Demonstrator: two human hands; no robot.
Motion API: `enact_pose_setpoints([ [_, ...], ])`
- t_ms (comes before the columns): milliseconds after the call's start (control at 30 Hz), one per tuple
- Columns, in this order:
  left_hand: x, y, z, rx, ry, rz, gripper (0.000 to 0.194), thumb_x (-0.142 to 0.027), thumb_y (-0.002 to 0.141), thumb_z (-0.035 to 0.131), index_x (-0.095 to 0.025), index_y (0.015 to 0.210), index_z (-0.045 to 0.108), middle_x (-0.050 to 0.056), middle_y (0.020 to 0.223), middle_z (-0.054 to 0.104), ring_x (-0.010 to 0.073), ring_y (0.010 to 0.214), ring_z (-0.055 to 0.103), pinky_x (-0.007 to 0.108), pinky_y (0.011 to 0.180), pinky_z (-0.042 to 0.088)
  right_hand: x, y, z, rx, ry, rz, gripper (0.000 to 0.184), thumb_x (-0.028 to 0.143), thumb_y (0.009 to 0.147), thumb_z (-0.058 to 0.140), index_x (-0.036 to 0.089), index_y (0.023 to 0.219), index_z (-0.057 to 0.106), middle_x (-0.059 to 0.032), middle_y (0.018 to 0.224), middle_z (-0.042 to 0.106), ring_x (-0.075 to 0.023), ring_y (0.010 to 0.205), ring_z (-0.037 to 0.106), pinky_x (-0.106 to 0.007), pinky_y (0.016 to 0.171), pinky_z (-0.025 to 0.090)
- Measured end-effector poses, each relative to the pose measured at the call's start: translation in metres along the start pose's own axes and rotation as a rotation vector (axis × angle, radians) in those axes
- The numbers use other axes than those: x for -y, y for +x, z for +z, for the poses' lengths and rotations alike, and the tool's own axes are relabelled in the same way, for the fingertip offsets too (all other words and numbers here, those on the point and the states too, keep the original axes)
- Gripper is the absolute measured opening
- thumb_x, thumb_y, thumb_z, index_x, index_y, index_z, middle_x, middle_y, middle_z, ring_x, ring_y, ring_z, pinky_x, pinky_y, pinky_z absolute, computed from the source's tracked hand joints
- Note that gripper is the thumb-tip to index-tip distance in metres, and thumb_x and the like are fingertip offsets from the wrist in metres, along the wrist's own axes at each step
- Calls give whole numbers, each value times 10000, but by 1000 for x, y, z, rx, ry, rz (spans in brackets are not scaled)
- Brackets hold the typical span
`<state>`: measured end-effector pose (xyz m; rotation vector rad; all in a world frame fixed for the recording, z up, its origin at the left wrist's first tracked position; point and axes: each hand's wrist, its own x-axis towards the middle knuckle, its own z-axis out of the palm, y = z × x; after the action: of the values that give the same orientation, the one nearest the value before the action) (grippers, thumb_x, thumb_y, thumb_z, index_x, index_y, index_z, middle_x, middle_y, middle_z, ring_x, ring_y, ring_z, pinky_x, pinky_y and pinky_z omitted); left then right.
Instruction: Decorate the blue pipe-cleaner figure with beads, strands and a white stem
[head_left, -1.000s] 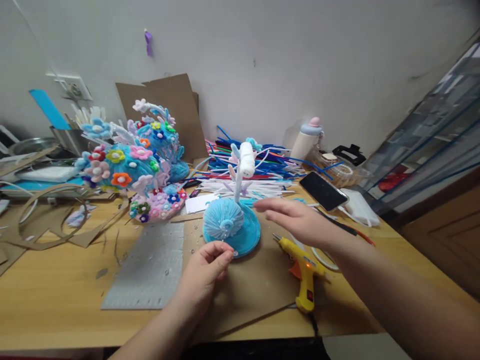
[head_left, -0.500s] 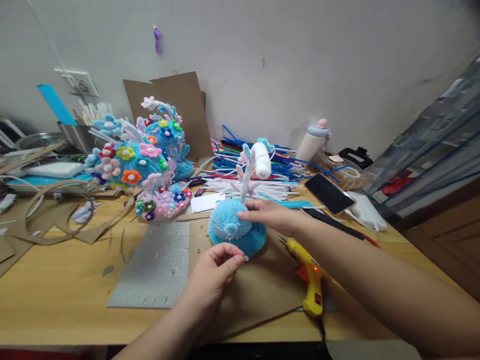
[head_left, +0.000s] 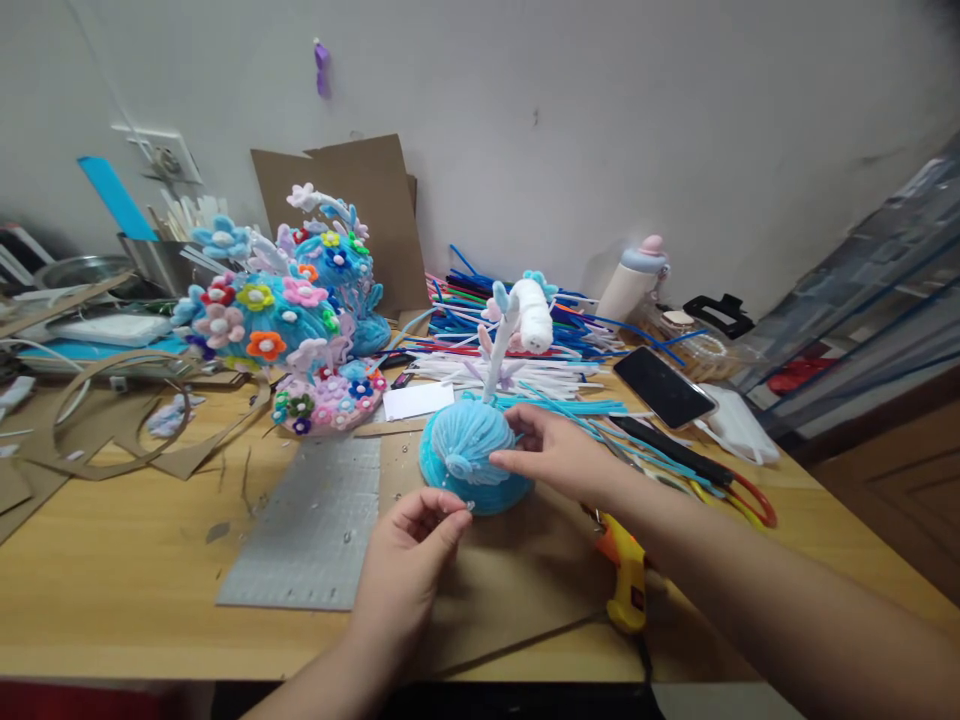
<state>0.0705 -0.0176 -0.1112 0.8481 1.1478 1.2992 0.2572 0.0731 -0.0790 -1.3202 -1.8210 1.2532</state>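
A light-blue fuzzy pipe-cleaner ornament (head_left: 469, 440) stands on the cardboard, with a domed body on a round base. A white curved stem (head_left: 495, 350) rises behind the dome and bends over to a drooping white end. My right hand (head_left: 551, 450) curves around the dome's right side, thumb and fingers against it. In front of the base, my left hand (head_left: 412, 540) is closed in a pinch on a thin strand with tiny clear beads (head_left: 469, 506). The strand seems to reach toward the coiled knob on the dome's front; most of it is too fine to make out.
A yellow glue gun (head_left: 626, 580) lies under my right forearm. Pliers with red handles (head_left: 750, 500), a phone (head_left: 664, 388) and a bottle (head_left: 630, 280) are at right. Pipe cleaners (head_left: 517, 310) lie behind. Flower-covered ornaments (head_left: 277, 320) and a grey board (head_left: 307, 530) are at left.
My right hand has shifted slightly right and its fingers are more bent. The dome has turned a little, its knob now further left. My left hand has moved slightly left, still pinching.
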Motion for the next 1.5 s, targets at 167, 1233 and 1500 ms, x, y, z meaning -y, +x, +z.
enact_pose_setpoints([
  [167, -9, -6, -1, -55, 7, 157, 135, -241, 637, 824, -176, 672, 712, 11, 731, 675, 124, 679, 600, 214, 660, 501, 0, -23, 14, -111, 199, 2, 370, 374, 719, 756, 216, 1007, 586, -61, 1037, 691, -248, 947, 674, -395, 817, 549],
  [1233, -14, -8, 18, -151, -78, 425, 204, -99, 766, 727, -221, 800, 566, -51, 759, 634, 63, 702, 606, 125, 677, 513, -3, -61, 56, -310, 757, 80, 351, 414, 751, 787, 254, 1030, 648, -46, 1046, 719, -223, 998, 653, -354, 851, 525],
  [1500, -19, -10, 19, -61, -278, 358, 221, -59, 771, 725, -209, 799, 566, -49, 771, 683, 43, 716, 643, 107, 709, 533, 9, -66, 56, -179, 925, 150, 269, 381, 799, 744, 235, 1013, 673, -48, 1033, 706, -181, 826, 644, -270, 631, 514],
])
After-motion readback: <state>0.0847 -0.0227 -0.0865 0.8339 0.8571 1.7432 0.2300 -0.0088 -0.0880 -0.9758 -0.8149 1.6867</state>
